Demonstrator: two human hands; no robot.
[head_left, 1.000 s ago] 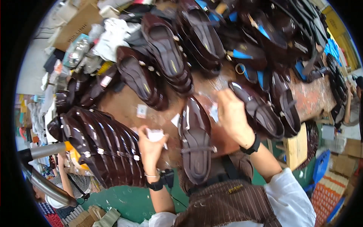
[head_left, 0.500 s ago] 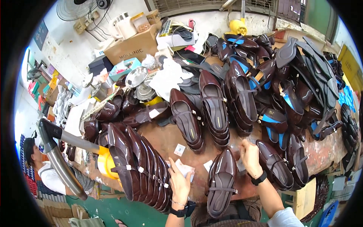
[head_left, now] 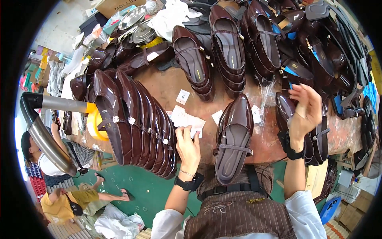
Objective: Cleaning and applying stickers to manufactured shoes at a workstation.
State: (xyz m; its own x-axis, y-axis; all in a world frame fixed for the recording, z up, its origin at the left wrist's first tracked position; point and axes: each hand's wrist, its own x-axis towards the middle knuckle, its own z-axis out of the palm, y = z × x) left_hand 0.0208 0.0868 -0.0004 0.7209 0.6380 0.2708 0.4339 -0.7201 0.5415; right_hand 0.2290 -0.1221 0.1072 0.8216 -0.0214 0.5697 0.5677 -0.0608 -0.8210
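Note:
My left hand [head_left: 188, 148] rests at a loose pile of small white paper tags [head_left: 188, 120], fingers apart and fingertips touching the nearest ones. My right hand [head_left: 305, 109] is raised over the shoes at the right, fingers loosely spread, with nothing visible in them. Between my hands a dark burgundy patent strap shoe [head_left: 234, 139] lies toe away from me at the table's front edge. A tag lies on each side of its toe. Thin clear plastic strands [head_left: 267, 93] lie between that shoe and a right-hand pair [head_left: 284, 109], partly hidden by my right hand.
A row of nested burgundy shoes [head_left: 137, 127] leans beside a yellow-and-grey pipe arm [head_left: 63, 104] at the left. Stacked shoes [head_left: 229, 51] stand along the far side of the table [head_left: 159, 88]. Another person [head_left: 51, 163] is at the left, and one in yellow [head_left: 59, 205] sits below.
My view has tilted downward. My right hand has lifted away from beside the middle shoe and moved right, over the right-hand pair. My left hand stays by the tags.

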